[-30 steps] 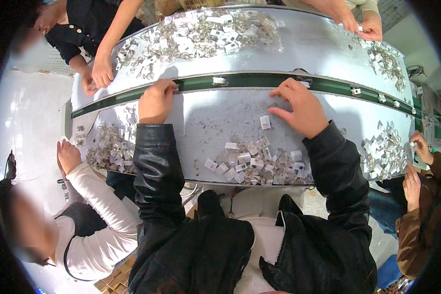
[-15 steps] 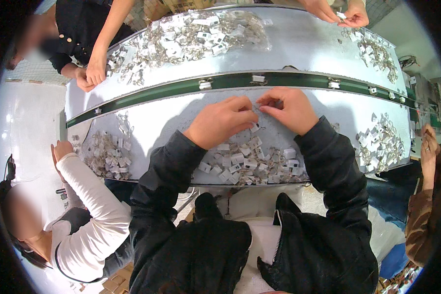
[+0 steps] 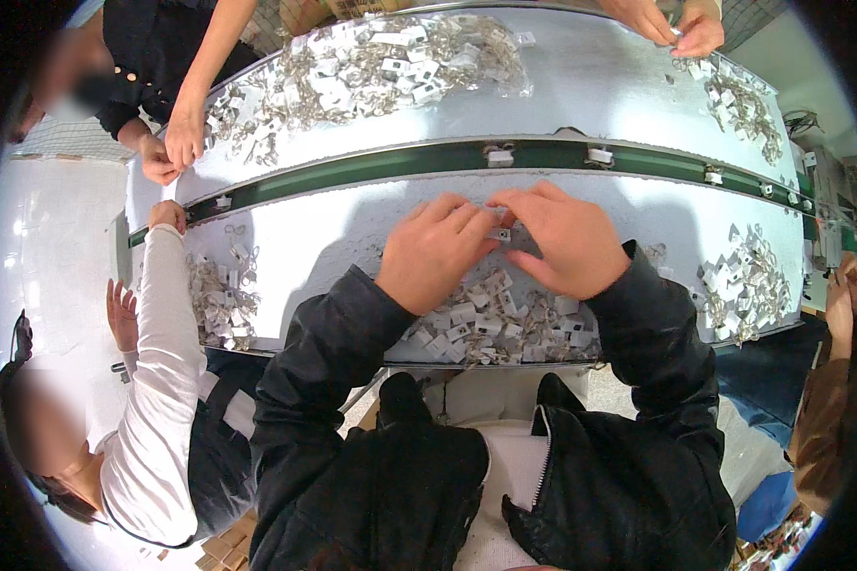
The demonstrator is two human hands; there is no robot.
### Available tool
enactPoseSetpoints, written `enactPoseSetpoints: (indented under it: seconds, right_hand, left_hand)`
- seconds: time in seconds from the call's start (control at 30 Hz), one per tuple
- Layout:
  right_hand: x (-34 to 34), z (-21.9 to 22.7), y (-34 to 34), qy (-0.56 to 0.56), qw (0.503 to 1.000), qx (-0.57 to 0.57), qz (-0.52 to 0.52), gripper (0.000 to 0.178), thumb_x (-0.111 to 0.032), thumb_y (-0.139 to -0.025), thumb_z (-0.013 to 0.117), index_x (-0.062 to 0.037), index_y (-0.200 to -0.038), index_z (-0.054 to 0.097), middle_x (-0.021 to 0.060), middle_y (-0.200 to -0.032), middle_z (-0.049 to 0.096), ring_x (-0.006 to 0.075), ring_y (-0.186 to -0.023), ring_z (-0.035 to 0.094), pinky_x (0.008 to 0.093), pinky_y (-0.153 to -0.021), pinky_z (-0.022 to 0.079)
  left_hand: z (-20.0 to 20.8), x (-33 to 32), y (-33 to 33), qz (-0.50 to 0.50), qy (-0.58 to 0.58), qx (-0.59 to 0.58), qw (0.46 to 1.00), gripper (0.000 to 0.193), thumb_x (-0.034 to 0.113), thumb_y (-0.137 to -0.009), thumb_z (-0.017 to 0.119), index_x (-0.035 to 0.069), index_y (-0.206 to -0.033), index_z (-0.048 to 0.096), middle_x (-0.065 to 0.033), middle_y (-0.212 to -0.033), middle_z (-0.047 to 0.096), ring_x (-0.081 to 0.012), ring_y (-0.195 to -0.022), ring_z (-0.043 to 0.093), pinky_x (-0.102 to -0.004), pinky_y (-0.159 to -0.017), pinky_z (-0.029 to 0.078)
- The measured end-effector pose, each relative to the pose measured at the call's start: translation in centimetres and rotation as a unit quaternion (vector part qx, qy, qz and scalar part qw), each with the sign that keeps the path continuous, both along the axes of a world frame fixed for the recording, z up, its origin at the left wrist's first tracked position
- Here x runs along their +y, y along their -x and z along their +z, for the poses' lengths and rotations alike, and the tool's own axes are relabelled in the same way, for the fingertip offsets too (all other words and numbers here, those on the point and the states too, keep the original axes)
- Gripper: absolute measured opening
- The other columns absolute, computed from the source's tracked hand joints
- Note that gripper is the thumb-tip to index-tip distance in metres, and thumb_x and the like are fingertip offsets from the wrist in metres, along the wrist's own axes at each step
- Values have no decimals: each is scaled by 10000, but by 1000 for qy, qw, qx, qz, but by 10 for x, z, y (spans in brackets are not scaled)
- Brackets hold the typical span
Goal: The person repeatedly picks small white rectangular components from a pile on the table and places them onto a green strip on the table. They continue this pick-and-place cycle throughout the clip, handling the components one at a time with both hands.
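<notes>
White floor [image 3: 57, 228] shows at the left of the head view, and a long pale table [image 3: 295, 214] fills the middle. Across it runs a green belt [image 3: 550, 155] with small white bits [image 3: 600, 155] on it. Near the middle, the left hand [image 3: 433, 249] has its fingers bent, and their tips pinch a small white piece [image 3: 503, 234]. That piece is between the two hands, on the near side of the belt. The right hand [image 3: 567, 246] curves beside it, thumb and first finger apart; I cannot tell if its tips grip anything. Closer to the body lies a near pile [image 3: 490, 324] of white and shiny bits. A left pile [image 3: 221, 306] and a right pile [image 3: 745, 285] lie farther out. Past the belt is a big far pile [image 3: 352, 81]. One co-worker's white sleeve [image 3: 157, 324] reaches toward the belt's left end.
</notes>
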State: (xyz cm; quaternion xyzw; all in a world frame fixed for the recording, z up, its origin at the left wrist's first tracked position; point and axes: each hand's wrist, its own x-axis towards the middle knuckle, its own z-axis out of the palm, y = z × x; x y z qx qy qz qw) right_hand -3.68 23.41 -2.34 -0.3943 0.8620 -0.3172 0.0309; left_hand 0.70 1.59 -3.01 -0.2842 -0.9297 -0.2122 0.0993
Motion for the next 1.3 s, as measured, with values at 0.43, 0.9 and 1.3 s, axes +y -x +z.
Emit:
enactPoseSetpoints:
  seconds: [0.43, 0.9, 1.3]
  right_hand:
    - [-7, -5, 2, 77, 970, -224, -57, 634, -137, -842, 808, -158, -1409, 525, 69, -1058, 736, 240, -957, 720, 355, -757, 581]
    - [3, -8, 15, 85, 983, -143, -81, 525, -68, -882, 740, -150, -1378, 587, 45, -1211, 680, 157, -930, 700, 287, -758, 571]
    - [-14, -15, 4, 160, 916, -365, 44, 456, -258, -889, 796, -73, -1272, 631, 84, -1081, 720, 192, -906, 702, 334, -809, 569]
  left_hand:
    - [-2, -4, 0, 10, -19, -92, 996, 189, 137, -893, 668, 92, -1076, 671, -78, -997, 619, -288, -948, 642, -420, -756, 549]
    - [54, -58, -7, -49, -26, -243, 969, 287, 51, -846, 750, 94, -1123, 691, -92, -1084, 643, -275, -975, 657, -380, -830, 535]
    - [29, -40, 8, -40, -158, -326, 931, 259, 43, -911, 699, 101, -1158, 649, -26, -1099, 656, -189, -1000, 658, -336, -831, 541]
